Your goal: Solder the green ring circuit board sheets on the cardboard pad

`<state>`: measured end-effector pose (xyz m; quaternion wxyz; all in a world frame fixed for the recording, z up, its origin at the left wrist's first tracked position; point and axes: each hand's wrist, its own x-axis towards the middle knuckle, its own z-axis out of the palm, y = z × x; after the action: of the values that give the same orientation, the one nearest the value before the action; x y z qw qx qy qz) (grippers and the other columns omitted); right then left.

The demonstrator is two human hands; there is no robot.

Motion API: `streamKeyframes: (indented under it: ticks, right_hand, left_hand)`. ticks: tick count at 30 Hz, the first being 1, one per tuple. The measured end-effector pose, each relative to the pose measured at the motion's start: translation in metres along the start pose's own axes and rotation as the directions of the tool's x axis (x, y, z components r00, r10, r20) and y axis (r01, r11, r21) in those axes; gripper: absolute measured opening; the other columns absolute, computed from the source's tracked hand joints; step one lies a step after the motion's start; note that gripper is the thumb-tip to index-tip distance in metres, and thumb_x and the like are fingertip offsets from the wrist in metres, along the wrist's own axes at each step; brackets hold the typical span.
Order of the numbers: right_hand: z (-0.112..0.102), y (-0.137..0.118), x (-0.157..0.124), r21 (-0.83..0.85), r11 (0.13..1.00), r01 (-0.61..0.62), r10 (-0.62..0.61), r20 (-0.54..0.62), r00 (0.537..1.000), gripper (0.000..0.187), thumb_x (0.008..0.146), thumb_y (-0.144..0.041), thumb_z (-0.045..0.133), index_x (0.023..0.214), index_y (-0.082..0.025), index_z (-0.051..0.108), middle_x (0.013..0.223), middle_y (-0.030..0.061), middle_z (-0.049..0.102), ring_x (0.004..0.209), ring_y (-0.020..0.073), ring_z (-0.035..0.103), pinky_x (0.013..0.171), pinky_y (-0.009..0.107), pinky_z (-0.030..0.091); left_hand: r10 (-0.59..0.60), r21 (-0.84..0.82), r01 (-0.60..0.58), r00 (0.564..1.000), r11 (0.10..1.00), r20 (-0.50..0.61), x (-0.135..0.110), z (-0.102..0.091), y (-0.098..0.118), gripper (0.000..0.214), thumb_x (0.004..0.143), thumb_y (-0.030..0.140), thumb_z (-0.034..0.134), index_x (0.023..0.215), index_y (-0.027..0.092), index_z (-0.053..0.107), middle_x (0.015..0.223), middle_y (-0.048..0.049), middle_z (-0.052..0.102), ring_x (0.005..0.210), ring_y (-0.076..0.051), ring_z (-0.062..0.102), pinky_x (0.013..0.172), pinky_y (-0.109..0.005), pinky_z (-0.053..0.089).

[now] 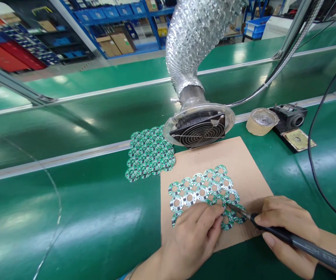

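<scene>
A panel of green ring-shaped circuit boards [204, 188] lies on a brown board [243, 163]. My left hand [195, 235] rests on the panel's near edge, fingers pinched together by the rings, possibly on thin solder wire I cannot make out. My right hand [288, 231] grips a dark soldering iron [296, 241] like a pen. Its tip [233, 207] touches a ring at the panel's lower right, just beside my left fingertips.
A second panel of green ring boards [148, 153] lies on the green bench behind the brown board. A fume-extraction fan [198, 128] on a silver duct hangs over the work. A tape roll [261, 121], an iron stand with sponge [297, 138] and a black cable [316, 163] sit at right.
</scene>
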<state>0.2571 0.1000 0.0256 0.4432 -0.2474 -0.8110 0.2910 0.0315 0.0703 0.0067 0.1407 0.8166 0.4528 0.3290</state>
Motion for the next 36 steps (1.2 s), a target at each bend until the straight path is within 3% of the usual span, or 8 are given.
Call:
streamKeyframes:
  ticks: [36]
  right_hand:
    - [0.0018,0.0043,-0.0106,0.045,0.999,-0.008,0.007,0.014,1.000,0.030,0.067,-0.009,0.050,0.096,-0.013,0.058,0.061,0.0028,0.055,0.051,0.0160,0.052,0.048,0.030,0.040]
  left_hand:
    - [-0.027,0.058,0.024,0.998,0.998,0.062,0.0039,0.0042,0.0055,0.016,0.089,0.015,0.047,0.101,0.019,0.056,0.076,-0.0011,0.063,0.065,-0.013,0.058,0.058,-0.025,0.047]
